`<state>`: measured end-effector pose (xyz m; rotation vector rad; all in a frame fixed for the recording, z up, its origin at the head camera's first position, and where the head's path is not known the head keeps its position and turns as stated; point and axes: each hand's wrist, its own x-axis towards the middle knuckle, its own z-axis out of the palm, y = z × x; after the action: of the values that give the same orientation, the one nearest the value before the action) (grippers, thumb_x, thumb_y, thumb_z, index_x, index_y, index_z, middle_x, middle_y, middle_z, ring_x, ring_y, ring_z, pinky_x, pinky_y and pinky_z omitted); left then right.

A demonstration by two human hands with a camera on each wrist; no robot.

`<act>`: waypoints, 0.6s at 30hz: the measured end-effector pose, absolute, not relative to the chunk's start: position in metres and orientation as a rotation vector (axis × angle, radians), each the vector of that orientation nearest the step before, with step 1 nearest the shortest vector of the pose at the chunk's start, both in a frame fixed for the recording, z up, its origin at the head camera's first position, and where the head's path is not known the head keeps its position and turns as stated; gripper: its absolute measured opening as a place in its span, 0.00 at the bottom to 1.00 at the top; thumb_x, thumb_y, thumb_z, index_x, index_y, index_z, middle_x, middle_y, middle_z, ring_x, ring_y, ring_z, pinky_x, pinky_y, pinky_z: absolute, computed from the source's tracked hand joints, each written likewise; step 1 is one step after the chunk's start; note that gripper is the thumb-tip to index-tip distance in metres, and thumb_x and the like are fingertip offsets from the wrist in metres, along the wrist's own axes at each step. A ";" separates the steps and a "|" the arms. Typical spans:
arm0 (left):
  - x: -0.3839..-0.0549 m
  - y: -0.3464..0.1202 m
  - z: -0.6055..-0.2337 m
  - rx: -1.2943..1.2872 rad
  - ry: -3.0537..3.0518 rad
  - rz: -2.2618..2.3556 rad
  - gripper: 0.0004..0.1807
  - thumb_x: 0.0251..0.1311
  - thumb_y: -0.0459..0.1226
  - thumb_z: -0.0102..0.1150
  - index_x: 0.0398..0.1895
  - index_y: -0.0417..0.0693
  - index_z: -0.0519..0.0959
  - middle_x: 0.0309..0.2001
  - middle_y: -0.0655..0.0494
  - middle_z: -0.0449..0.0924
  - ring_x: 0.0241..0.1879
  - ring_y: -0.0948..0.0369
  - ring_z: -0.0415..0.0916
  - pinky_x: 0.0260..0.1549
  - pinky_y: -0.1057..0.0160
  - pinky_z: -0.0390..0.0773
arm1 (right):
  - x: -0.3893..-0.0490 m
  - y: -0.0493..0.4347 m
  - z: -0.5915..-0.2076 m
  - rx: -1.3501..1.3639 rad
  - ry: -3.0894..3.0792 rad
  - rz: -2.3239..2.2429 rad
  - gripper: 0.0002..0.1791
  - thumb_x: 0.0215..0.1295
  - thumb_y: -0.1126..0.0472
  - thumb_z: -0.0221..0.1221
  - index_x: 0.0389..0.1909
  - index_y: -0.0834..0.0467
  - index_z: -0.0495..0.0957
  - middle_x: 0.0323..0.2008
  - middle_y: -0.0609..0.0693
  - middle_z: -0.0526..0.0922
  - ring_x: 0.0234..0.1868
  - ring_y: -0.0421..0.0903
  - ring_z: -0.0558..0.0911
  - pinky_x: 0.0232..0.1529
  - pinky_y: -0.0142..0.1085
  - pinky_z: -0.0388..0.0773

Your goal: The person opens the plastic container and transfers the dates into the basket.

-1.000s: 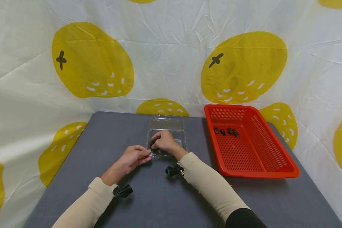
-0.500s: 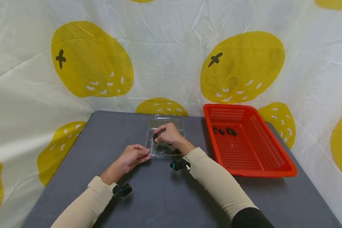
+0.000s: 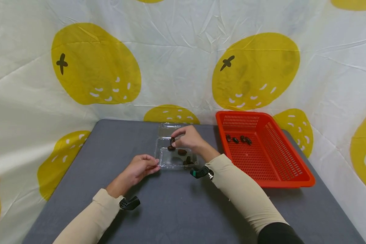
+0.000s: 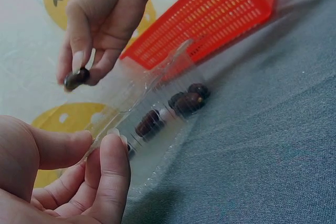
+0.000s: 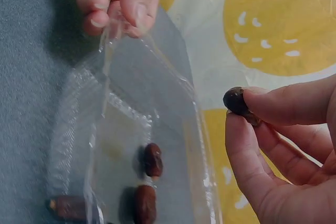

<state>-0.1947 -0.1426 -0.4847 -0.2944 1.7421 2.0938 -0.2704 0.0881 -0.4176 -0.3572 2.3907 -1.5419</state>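
A clear plastic clamshell box (image 3: pixel 167 162) lies with its lid spread back on the grey table. My left hand (image 3: pixel 142 167) pinches the box's near-left corner between thumb and fingers. Over the box my right hand (image 3: pixel 189 139) pinches a dark date (image 5: pixel 237 100) with thumb and fingertips, held above the tray and apart from it. Several brown dates lie inside, among them a wrinkled date (image 5: pixel 153 160) and another date (image 3: pixel 182 152). In the left wrist view more dates (image 4: pixel 189 103) show through the clear wall at the box's far end.
A red perforated basket (image 3: pixel 271 184) stands to the right of the box, with several dark dates (image 3: pixel 243 139) near its left side. Behind the table (image 3: pixel 170 210) hangs a white sheet (image 3: pixel 177 67) printed with yellow fruit.
My right hand has lifted out of the box's near-left part, moving up and to the right with a date in its fingers. More dates in the box are uncovered. My left hand stays put.
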 end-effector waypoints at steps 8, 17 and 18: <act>-0.195 -0.141 -0.485 -0.282 1.752 2.094 0.03 0.70 0.26 0.60 0.37 0.38 0.78 0.38 0.49 0.84 0.34 0.63 0.86 0.39 0.67 0.90 | -0.270 0.111 -0.405 -0.317 2.372 -1.563 0.19 0.54 0.71 0.72 0.49 0.62 0.88 0.53 0.57 0.86 0.56 0.55 0.80 0.49 0.43 0.85; -0.195 -0.142 -0.484 -0.286 1.772 2.071 0.03 0.70 0.28 0.62 0.41 0.36 0.78 0.38 0.48 0.84 0.34 0.62 0.86 0.39 0.67 0.90 | -0.270 0.140 -0.403 -0.282 2.332 -1.604 0.19 0.58 0.72 0.70 0.52 0.65 0.85 0.52 0.61 0.86 0.40 0.46 0.85 0.50 0.42 0.87; -0.194 -0.142 -0.483 -0.286 1.772 2.067 0.03 0.70 0.28 0.62 0.41 0.36 0.78 0.38 0.48 0.84 0.34 0.62 0.86 0.39 0.67 0.90 | -0.269 0.142 -0.402 -0.277 2.324 -1.612 0.20 0.58 0.72 0.69 0.53 0.66 0.85 0.52 0.62 0.85 0.39 0.45 0.85 0.50 0.42 0.87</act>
<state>-0.1942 -0.1425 -0.4835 -0.2863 1.7723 2.0675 -0.2694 0.1420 -0.4024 -0.2773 2.3241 -1.6118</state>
